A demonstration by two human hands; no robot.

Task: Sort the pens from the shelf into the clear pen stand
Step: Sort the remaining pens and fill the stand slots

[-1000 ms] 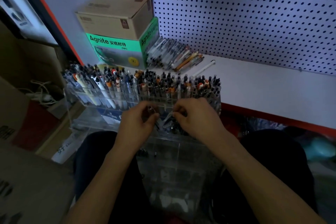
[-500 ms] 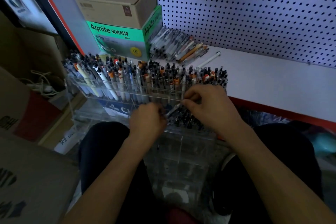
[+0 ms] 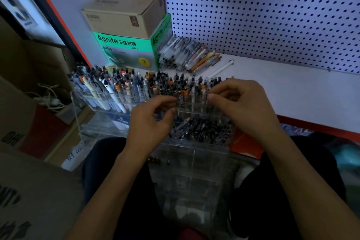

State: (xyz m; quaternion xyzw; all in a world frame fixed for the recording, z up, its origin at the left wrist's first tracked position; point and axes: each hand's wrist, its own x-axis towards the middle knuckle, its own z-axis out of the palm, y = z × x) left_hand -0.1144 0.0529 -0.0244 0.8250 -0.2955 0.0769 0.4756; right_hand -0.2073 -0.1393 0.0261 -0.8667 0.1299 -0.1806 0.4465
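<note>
Loose pens heaped upper centre on shelf, shafts slanting toward stand. Right hand nearer, fingers curled, grip unclear; left hand likewise.

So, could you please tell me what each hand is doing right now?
Left hand: fingers curled, contents cannot be told.
Right hand: the same.

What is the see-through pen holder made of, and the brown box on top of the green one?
The pen stand looks like clear acrylic plastic: glossy, with pens showing through its walls and bright edges. It could be glass, but that seems less likely. The brown box looks like matte cardboard, with folded flaps and a taped seam.
</note>
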